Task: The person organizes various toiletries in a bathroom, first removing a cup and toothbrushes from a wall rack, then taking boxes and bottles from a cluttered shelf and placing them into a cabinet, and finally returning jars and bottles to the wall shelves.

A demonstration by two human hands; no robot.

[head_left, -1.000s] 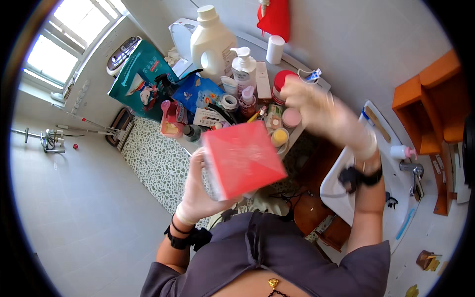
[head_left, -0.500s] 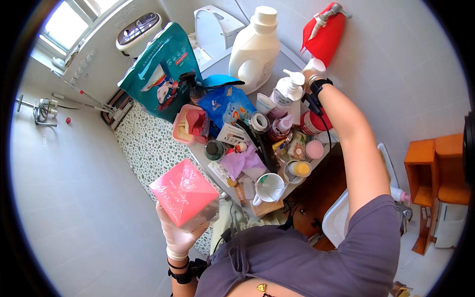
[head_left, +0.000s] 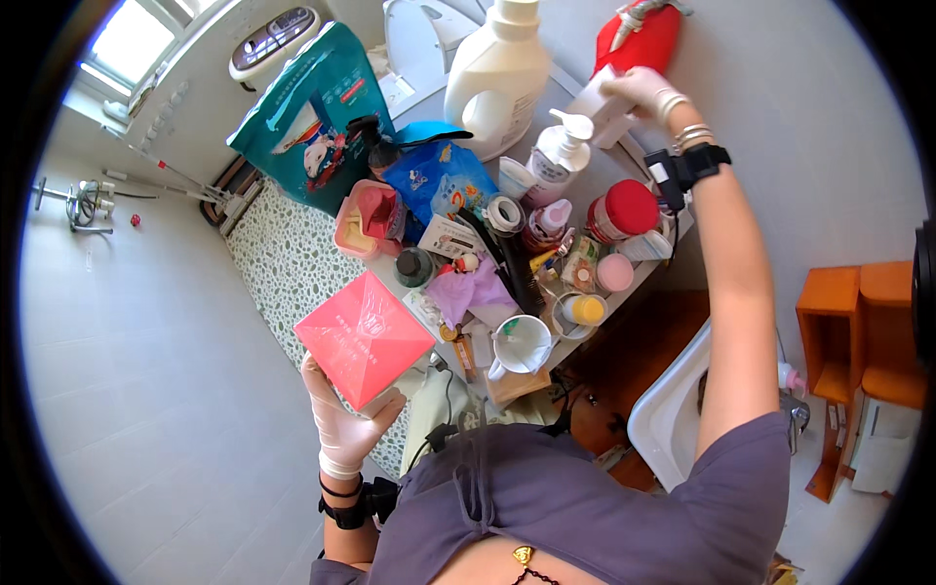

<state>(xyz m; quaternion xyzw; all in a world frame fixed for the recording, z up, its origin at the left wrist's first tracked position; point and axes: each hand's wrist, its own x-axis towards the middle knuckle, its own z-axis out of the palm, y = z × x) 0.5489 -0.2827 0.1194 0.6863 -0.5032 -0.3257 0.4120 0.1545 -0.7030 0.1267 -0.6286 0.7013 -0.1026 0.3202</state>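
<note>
Head view: left hand [head_left: 343,429], gloved, grips pink square box [head_left: 364,336] from below, off bench [head_left: 624,161] edge. Right hand [head_left: 643,90] closed on small white box [head_left: 602,104] beside white detergent jug [head_left: 497,73]. Teal bag [head_left: 312,117] left of jug; blue pouch [head_left: 439,180], red-lidded jar [head_left: 624,210] below jug.
</note>
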